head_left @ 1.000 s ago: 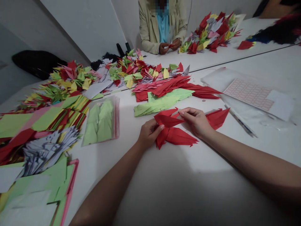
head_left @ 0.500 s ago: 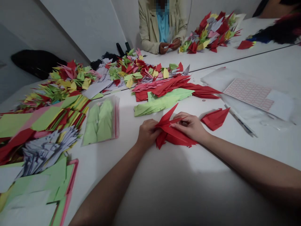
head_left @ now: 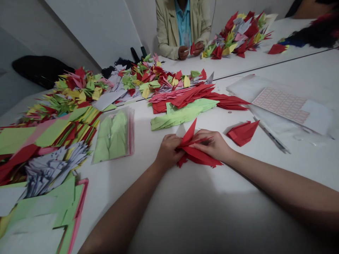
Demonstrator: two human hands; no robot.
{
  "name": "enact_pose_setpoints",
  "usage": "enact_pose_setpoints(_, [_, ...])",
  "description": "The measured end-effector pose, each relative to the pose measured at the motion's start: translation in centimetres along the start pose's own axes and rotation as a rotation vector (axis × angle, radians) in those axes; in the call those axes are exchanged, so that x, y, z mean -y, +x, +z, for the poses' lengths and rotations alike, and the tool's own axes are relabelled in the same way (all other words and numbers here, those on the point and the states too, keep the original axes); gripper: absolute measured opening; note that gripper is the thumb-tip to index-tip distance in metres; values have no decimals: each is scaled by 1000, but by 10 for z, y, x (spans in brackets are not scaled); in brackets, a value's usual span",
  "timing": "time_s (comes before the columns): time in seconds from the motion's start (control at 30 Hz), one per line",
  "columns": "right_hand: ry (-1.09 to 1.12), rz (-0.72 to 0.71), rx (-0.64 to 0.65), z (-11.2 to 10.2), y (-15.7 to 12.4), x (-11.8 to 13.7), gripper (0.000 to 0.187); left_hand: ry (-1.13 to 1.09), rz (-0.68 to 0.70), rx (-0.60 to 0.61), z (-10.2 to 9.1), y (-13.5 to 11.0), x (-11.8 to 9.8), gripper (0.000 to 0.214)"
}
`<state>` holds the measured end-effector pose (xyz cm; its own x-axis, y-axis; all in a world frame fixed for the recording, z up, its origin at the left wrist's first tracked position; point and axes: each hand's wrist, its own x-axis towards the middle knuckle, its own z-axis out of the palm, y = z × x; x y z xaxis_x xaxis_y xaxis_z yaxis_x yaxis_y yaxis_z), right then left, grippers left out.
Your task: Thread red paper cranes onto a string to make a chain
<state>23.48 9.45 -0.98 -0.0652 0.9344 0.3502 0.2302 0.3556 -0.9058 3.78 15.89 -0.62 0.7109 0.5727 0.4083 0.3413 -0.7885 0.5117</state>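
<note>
I am holding folded red paper (head_left: 202,155) in two bare hands over the middle of the white table (head_left: 185,208). My left hand (head_left: 168,150) is gripping its left end, fingers curling closed around it; my right hand (head_left: 212,144) is pinching its layers narrowly between thumb and fingers. The paper is showing crisp creases and a bright red surface: one slim, pointed flap is standing up between the hands, thin layers are poking out past the right fingers, and a broad flap is sloping down to the right, ending in ragged points. Whether it is one piece or several overlapping, I cannot tell.

Toward the table's right side, a second folded red piece (head_left: 243,133) is lying with its tip just beside a pen (head_left: 274,137). Farther from me, green folded papers (head_left: 182,115) are resting in front of a red stack (head_left: 194,96). Toward the far edge, a co-worker in a beige jacket (head_left: 169,38) is holding a small red paper (head_left: 192,48).
</note>
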Motion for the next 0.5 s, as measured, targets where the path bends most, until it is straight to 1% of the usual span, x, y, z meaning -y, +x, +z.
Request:
enact_pose_setpoints(0.07, [31, 25, -12, 0, 0, 0, 19, -12, -24, -31, -1, 0, -1, 16])
enact_pose_setpoints(0.17, [99, 63, -31, -1, 0, 1, 20, -24, -85, -146, -3, 0, -4, 22])
enact_pose_setpoints(0.23, [136, 97, -41, 0, 0, 3, 20, -42, -101, -209, -4, -1, -5, 20])
enact_pose_setpoints(0.27, [150, 112, -49, 0, 1, 4, 19, -53, -92, -215, -4, -1, -5, 17])
enact_pose_setpoints(0.37, [158, 103, -35, 2, 2, 5, 18, -63, -24, -155, -2, -1, -3, 10])
enact_pose_setpoints(0.43, [147, 63, -3, 4, 2, 4, 16, -52, 16, -104, -1, -1, -2, 12])
enact_pose_setpoints(0.5, [133, 42, 15, 5, 2, 4, 14, -42, 27, -78, 0, -1, -2, 16])
